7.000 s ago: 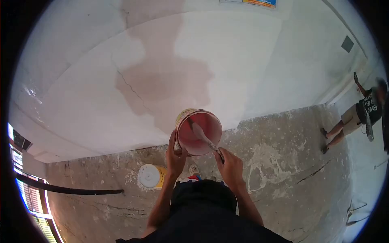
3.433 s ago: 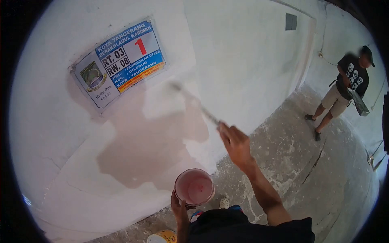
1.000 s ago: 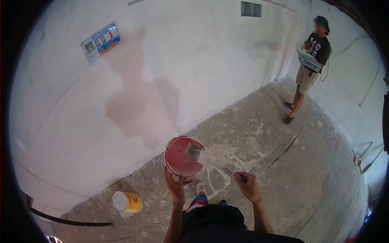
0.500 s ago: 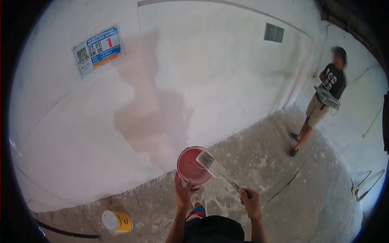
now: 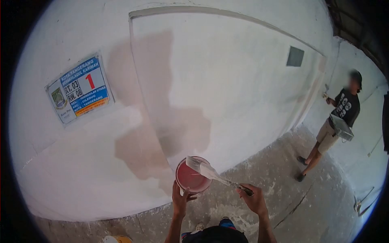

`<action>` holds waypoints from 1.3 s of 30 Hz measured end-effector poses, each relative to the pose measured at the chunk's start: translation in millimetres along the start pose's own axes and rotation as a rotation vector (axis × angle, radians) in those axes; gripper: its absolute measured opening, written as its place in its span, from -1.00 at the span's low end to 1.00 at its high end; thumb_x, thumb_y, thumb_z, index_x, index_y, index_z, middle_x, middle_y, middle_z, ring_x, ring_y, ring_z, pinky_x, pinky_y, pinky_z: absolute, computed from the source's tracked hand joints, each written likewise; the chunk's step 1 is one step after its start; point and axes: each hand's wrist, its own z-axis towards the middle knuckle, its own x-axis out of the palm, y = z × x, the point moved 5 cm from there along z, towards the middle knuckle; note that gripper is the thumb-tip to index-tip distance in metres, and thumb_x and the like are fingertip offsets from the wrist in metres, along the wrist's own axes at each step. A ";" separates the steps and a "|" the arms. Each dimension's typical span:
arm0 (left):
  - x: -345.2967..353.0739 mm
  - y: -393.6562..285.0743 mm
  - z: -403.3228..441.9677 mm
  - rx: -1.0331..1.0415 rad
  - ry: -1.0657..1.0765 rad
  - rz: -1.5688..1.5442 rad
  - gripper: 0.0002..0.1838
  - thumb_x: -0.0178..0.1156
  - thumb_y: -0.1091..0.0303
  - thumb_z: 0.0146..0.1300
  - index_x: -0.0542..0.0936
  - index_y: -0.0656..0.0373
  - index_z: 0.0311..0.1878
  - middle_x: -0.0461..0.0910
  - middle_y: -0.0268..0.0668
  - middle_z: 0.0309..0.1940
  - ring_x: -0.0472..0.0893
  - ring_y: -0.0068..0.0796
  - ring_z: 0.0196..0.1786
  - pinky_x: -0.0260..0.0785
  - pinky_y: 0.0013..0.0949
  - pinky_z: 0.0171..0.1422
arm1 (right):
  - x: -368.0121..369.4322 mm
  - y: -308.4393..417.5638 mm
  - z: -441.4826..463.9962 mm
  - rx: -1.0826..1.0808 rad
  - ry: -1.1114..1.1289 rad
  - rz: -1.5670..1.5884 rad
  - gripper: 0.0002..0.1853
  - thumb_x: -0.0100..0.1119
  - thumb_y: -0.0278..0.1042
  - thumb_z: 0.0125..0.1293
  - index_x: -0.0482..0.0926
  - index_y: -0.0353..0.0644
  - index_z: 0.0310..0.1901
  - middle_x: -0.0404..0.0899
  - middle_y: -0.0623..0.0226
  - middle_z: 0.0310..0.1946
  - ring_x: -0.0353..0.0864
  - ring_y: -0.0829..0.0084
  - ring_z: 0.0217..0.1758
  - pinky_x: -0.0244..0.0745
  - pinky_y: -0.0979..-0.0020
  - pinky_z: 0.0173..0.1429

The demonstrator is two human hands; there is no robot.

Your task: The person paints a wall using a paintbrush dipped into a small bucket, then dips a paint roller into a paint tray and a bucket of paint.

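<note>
My left hand (image 5: 181,199) grips a round reddish bucket (image 5: 187,180) from its near-left side, thumb at the rim and fingers beneath. A little whitish liquid seems to coat its inside. In my right hand (image 5: 253,198) is a paintbrush (image 5: 219,177), closed around the handle's end. The brush's wide bristles, coated in white, lie over the bucket's far rim and opening. Whether they touch the rim I cannot tell. Behind the bucket stands the white wall (image 5: 239,101), with my shadow on it.
A sign (image 5: 81,89) is fixed to the wall at left. At right a person (image 5: 338,117) stands holding a grey tray (image 5: 341,127) and a tool. A yellow-and-white paint can (image 5: 117,239) sits on the concrete floor (image 5: 243,214) at the bottom edge.
My view has shifted nearer the wall and leftward. The paintbrush has turned flatter, its bristles now at the bucket's far rim. The person at right has raised a hand with a tool.
</note>
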 end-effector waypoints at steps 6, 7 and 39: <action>14.9 -3.2 74.8 0.139 -0.075 -0.106 -0.26 0.16 0.44 0.37 0.04 0.13 0.53 0.43 -0.11 0.24 0.74 -0.10 -0.21 0.69 -0.22 -0.19 | -12.0 5.1 89.3 -0.206 0.089 -0.136 -0.70 0.39 -0.37 0.29 0.67 -0.41 -0.05 0.72 0.18 -0.39 0.70 0.55 -0.27 0.60 0.49 -0.18; 5.9 14.3 84.5 0.049 -0.056 -0.144 -0.20 0.23 0.27 0.36 0.02 0.01 0.55 0.47 -0.14 0.22 0.74 -0.15 -0.18 0.68 -0.25 -0.17 | -9.1 3.3 100.8 -0.194 0.123 -0.121 -0.70 0.39 -0.37 0.29 0.67 -0.41 -0.05 0.72 0.18 -0.39 0.70 0.55 -0.27 0.60 0.49 -0.18; 94.3 -96.7 151.7 0.111 -0.053 -0.287 -0.44 0.02 0.36 0.42 0.22 0.17 0.46 0.54 -0.14 0.08 0.74 -0.32 -0.23 0.72 -0.34 -0.16 | -75.2 323.8 277.5 -1.721 -0.507 -1.013 -0.44 0.23 -0.65 0.06 0.53 -0.33 0.20 0.32 0.31 -0.39 0.46 0.45 -0.41 0.52 0.41 -0.42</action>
